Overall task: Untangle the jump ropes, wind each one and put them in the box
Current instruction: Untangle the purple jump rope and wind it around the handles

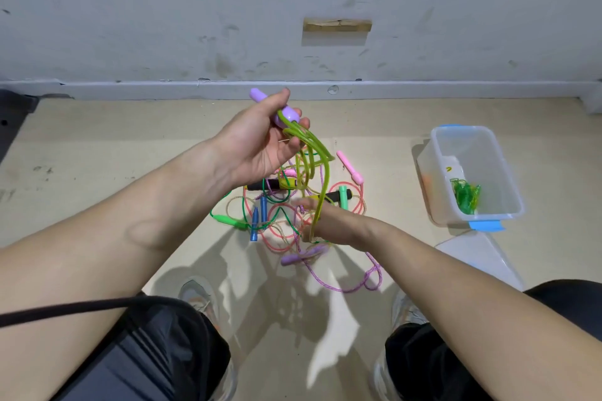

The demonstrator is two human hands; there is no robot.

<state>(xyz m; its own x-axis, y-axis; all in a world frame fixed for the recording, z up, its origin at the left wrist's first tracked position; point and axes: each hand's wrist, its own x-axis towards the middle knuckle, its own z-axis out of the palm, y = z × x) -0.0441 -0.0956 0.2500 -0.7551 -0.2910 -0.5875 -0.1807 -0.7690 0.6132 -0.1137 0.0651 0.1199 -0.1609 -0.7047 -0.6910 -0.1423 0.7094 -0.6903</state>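
- Currently, left hand [260,143]: raised, palm toward the camera, thumb and fingers curled round a pair of lilac plastic handles [288,114]; one handle tip sticks out past the thumb.
- Translucent yellow-green plastic jump rope [321,172]: leaves the held handles and hangs in several long loops straight down from the grip to the right hand.
- Right hand [332,221]: below the left hand's grip and nearer the person, low over the floor. The bottoms of the yellow-green loops pass round it near the wrist. Its fingers are blurred, so whether they pinch the rope cannot be told.
- Tangled pile of jump ropes [280,221]: on the floor directly beneath the grip, partly hidden by the right hand. Sorted by handle:
- Pink plastic handle [350,166], to the right of the hanging loops.
- Black foam handle [267,185], just under the left palm.
- Two blue plastic handles [259,215], below that, side by side.
- Green plastic handle [228,220], at the pile's left edge.
- Lilac handle with a purple braided rope [358,283], nearest the person, under the right wrist.
- Clear plastic box with blue clips [498,153]: well to the right of both hands, open, holding one wound green rope [465,195].
- Clear lid [479,257]: on the floor just beside the box's near end.
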